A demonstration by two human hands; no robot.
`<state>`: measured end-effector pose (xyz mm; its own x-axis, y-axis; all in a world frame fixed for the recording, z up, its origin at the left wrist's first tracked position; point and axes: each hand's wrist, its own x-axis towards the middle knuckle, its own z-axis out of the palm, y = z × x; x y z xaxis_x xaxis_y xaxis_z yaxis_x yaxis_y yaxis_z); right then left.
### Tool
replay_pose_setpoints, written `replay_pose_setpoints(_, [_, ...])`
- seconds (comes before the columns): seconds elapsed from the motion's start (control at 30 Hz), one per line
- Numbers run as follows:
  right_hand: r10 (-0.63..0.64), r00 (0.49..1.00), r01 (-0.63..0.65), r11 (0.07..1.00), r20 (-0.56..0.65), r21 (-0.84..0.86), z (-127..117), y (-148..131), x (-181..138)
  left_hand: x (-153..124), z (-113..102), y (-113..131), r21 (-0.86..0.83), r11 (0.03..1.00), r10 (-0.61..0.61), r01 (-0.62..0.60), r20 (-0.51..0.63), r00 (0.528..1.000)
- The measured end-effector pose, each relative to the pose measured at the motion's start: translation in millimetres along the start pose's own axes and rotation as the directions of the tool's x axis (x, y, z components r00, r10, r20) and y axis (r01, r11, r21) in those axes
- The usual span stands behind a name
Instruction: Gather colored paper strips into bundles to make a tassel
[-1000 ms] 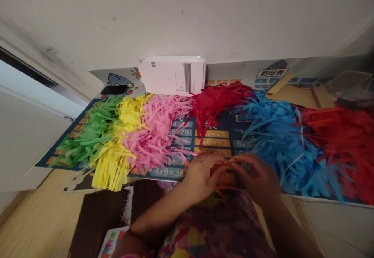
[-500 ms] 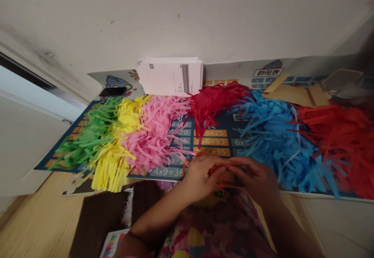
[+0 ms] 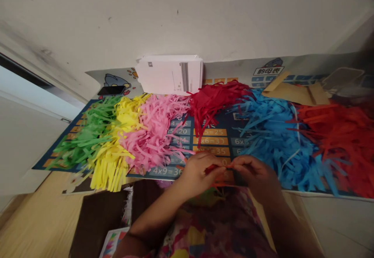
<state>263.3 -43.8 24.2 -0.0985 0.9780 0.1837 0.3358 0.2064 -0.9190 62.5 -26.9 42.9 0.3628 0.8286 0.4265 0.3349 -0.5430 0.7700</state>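
My left hand and my right hand meet over the near edge of a multiplication-table mat. Both pinch a few thin red-orange paper strips stretched between them. Behind the hands lie piles of cut paper strips: green, yellow, pink, a small red pile, blue and a large red pile at the right.
A stack of white paper leans at the wall behind the piles. A black phone lies at the mat's far left corner. Brown paper pieces sit at the back right. A dark brown box stands on the wooden floor near left.
The hands stay together on the strips and have shifted slightly; the fingers have pinched closer around the strips. The view has tilted a little.
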Motion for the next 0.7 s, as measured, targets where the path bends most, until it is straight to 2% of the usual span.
replay_pose_setpoints(0.17, [-0.182,0.983,0.183,0.983,0.012,-0.026,0.2,-1.9,4.5,4.1,4.7,-0.2,-0.006,0.988,0.151,-0.151,-0.046,0.987])
replay_pose_setpoints(0.37, [-0.118,0.993,0.118,0.993,0.005,-0.020,4.6,-0.6,5.7,8.6,7.5,-4.0,0.010,0.989,0.145,-0.145,-0.076,0.986])
replay_pose_setpoints(0.57, [-0.125,0.990,0.118,0.988,-0.071,-0.095,4.0,-4.3,1.9,7.2,8.5,-9.4,0.096,0.957,0.285,-0.276,-0.110,0.952])
replay_pose_setpoints(0.7, [-0.123,0.989,0.108,0.980,-0.080,-0.169,2.0,-5.9,-0.7,4.1,8.6,-8.6,0.102,0.965,0.253,-0.242,-0.113,0.961])
